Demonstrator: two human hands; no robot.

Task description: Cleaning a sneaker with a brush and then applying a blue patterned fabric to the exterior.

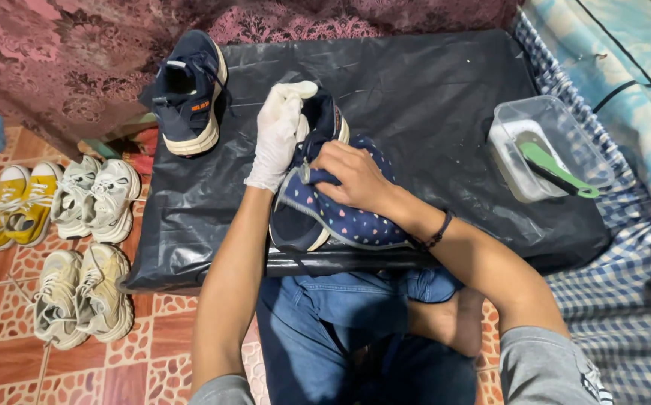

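Observation:
My left hand (279,133), in a white glove, grips a navy sneaker (301,217) with a white sole, holding it on its side over the black plastic sheet (430,105). My right hand (355,178), bare with a dark wristband, presses a navy cloth (363,221) with small coloured dots against the sneaker's side. The cloth covers much of the shoe. A second navy sneaker (187,94) lies apart at the sheet's far left corner.
A clear plastic tub (547,146) with a green-handled brush sits at the right on the sheet. Yellow (16,206), white (99,199) and beige (82,296) sneaker pairs stand on the tiled floor at left. A checked blue cloth (625,247) lies to the right.

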